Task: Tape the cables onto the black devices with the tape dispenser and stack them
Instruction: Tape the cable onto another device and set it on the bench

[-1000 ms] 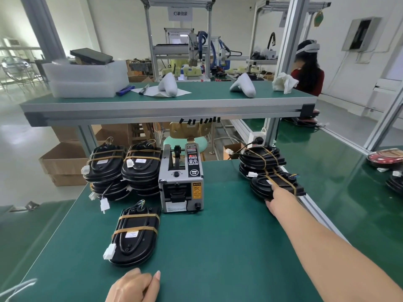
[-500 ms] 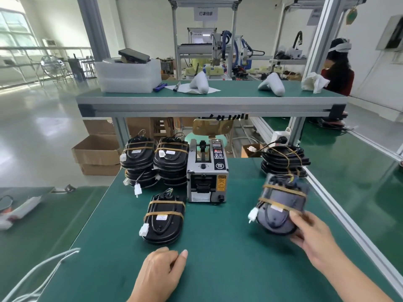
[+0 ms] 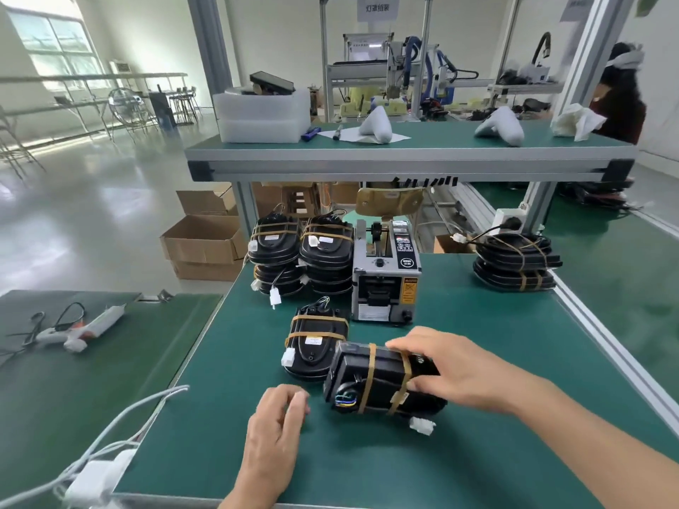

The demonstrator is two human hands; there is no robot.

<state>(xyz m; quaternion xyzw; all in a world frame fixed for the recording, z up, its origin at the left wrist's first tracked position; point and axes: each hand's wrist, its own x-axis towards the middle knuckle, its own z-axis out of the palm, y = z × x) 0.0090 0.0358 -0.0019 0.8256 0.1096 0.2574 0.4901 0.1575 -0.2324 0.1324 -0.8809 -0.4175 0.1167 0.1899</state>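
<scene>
My right hand (image 3: 453,367) grips a black device (image 3: 371,382) wrapped with two tan tape bands, lying sideways at the table's front centre, its white connector (image 3: 422,425) sticking out below. Just left of it my left hand (image 3: 273,431) rests on the green mat with loosely curled fingers, holding nothing. Another taped device (image 3: 316,343) lies flat behind the held one. The grey tape dispenser (image 3: 385,277) stands further back. Two stacks of taped devices (image 3: 301,255) sit to its left, and a stack of devices (image 3: 514,262) sits at the right edge.
A raised shelf (image 3: 404,159) spans the back of the green table (image 3: 477,361). Cardboard boxes (image 3: 205,240) stand on the floor at left. A glue gun (image 3: 77,328) lies on the left table, and white cables (image 3: 121,427) run near the front left corner. A person sits at back right.
My right hand took a taped device from the right stack and carried it left and down to the front centre, turning it sideways. My left hand stayed near the front edge.
</scene>
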